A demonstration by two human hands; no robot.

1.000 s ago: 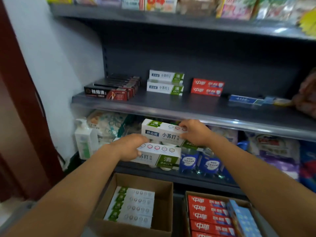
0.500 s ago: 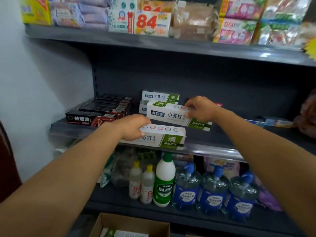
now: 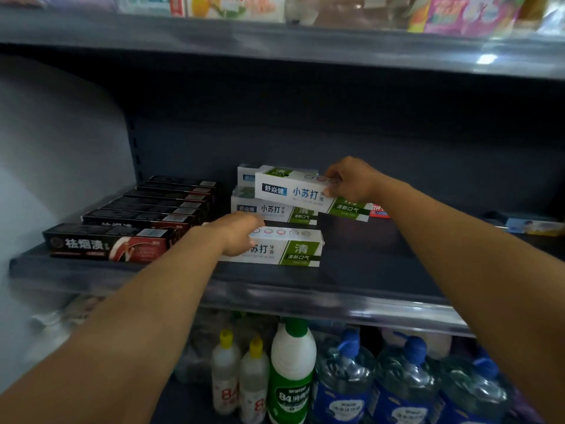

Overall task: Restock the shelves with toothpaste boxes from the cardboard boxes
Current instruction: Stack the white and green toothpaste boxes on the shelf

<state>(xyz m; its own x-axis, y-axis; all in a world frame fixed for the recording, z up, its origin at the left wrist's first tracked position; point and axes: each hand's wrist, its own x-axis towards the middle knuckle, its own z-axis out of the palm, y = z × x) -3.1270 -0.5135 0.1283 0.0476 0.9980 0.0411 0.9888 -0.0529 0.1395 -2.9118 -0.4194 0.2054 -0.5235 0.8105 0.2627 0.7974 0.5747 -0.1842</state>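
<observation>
My left hand grips a white-and-green toothpaste box that lies on the grey middle shelf, near its front. My right hand holds a second white-and-green box by its right half, in the air over the shelf. Right behind it stands a stack of two matching boxes at the back of the shelf. The cardboard boxes are out of view.
A row of black-and-red toothpaste boxes fills the shelf's left part. A red box peeks out behind my right hand, and a blue box lies far right. Bottles stand on the shelf below; packets line the shelf above.
Both hands rose from the cardboard boxes to the middle shelf, each with a box. The left box now lies on the shelf; the right box has moved back towards the stack.
</observation>
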